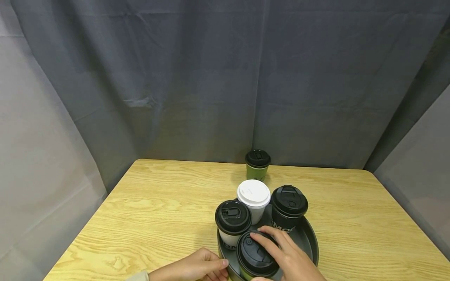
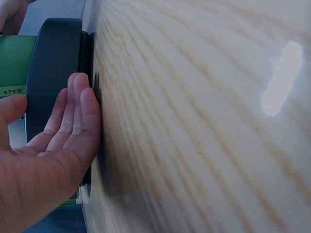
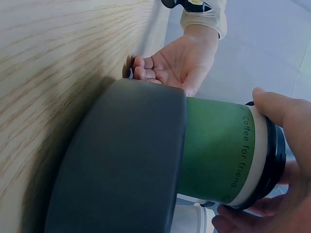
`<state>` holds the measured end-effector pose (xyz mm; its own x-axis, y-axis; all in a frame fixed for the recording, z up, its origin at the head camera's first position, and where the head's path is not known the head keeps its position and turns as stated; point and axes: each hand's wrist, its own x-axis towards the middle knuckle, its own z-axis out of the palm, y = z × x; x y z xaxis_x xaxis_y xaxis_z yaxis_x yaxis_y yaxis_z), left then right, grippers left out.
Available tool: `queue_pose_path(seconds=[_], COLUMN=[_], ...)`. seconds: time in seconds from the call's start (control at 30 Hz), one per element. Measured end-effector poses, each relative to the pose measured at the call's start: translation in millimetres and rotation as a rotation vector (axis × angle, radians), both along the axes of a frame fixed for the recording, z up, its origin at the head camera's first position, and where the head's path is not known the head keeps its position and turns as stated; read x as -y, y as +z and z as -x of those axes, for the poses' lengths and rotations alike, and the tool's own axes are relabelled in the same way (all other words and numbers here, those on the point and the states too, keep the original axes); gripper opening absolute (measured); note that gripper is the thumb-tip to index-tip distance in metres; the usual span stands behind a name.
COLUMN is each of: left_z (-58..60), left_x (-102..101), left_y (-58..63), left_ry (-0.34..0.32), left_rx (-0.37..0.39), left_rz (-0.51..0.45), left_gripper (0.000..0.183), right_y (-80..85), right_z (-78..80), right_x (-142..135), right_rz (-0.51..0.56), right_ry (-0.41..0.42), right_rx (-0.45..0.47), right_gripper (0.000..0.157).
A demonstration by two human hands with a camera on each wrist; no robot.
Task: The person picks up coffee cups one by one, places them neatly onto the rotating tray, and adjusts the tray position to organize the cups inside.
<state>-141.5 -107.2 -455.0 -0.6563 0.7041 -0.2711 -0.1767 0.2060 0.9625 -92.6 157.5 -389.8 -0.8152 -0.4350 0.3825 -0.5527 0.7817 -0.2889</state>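
A round dark grey tray (image 1: 311,240) stands on the table near its front edge. My left hand (image 1: 200,267) holds the tray's left side, thumb at the rim and fingers along the outer wall in the left wrist view. At the front of the tray is a green paper coffee cup (image 3: 218,145) with a black lid, upright. My right hand (image 1: 286,255) grips this cup around its lid, thumb on one side and fingers on the other. Behind it on the tray are a white cup with a black lid (image 1: 233,220), a white-lidded cup (image 1: 254,197) and a black cup (image 1: 289,207).
Another green cup with a black lid (image 1: 258,164) stands at the table's back edge, behind the tray. The wooden table (image 1: 147,207) has grey curtains (image 1: 197,86) behind it and paler cloth at both sides.
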Motion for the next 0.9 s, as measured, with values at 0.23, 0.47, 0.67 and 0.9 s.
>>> queue_pose_path(seconds=[0.23,0.47,0.67,0.9], left_z=[0.3,-0.7,-0.7,-1.5], left_x=[0.6,0.8,0.4,-2.2], left_y=[-1.1,-0.8,-0.2,-0.9], left_ry=[-0.005,-0.007,-0.002,-0.012], left_rx=[0.005,0.009,0.004,-0.004], left_rz=[-0.003,-0.004,0.0,-0.021], left_gripper=[0.048,0.048,0.047,0.047], right_y=[-2.3,2.9,12.9,-8.6], right_z=[-1.2,-3.9,-1.5,14.9], right_x=[0.0,-10.1,-41.6,-92.6], right_rz=[0.001,0.085,0.102,0.056], right_ry=[0.011,-0.008,-0.153,-0.224], right_rx=[-0.039,0.063,0.111,0.121], right_gripper=[0.076,0.082,0.066,0.065])
